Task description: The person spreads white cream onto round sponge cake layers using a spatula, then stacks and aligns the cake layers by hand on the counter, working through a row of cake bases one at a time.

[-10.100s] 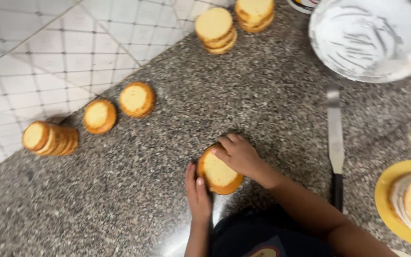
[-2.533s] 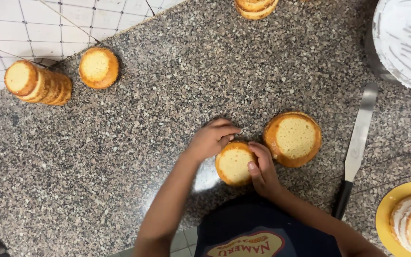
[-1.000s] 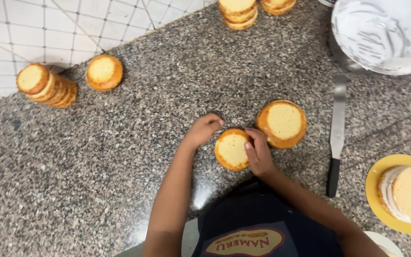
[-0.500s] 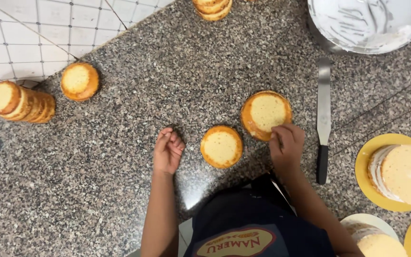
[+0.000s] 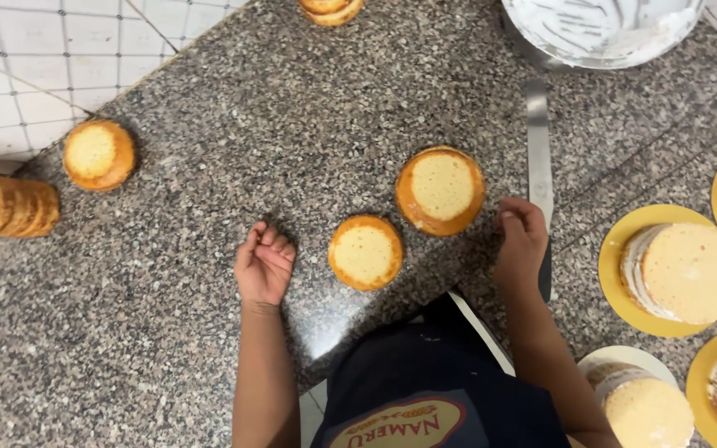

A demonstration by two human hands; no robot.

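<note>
Overhead view of a speckled granite counter (image 5: 168, 348) with sponge cake rounds laid out for filling. The right hand (image 5: 523, 242) rests over the dark handle of a long flat palette knife (image 5: 538, 141), fingers curled down onto it; whether they have closed round the handle cannot be told from this angle. The left hand (image 5: 264, 265) lies on the counter beside the small cake round (image 5: 365, 251), loosely curled, holding nothing and not touching the round. Just beyond lies the larger cake round (image 5: 441, 190), near the knife blade, apart from the smaller one.

Handling, as judged: each round looks light, soft and crumbly, with a browned rim and a pale cut face; it is likely best lifted by the rim with spread fingertips or from below, since pinching may dent or tear it. The knife appears stiff and slim, taken at the handle.

Counts: two loose rounds between the hands; one single round (image 5: 99, 154) at upper left; one leaning stack (image 5: 6, 206) at the left edge, layers too close to count; one stack (image 5: 330, 10) partly cut off at the top edge. One white bowl (image 5: 607, 33) smeared with cream. Four yellow plates (image 5: 624, 241) at right carry cream-filled cakes, some cropped; one pale plate (image 5: 624, 358) carries another
</note>
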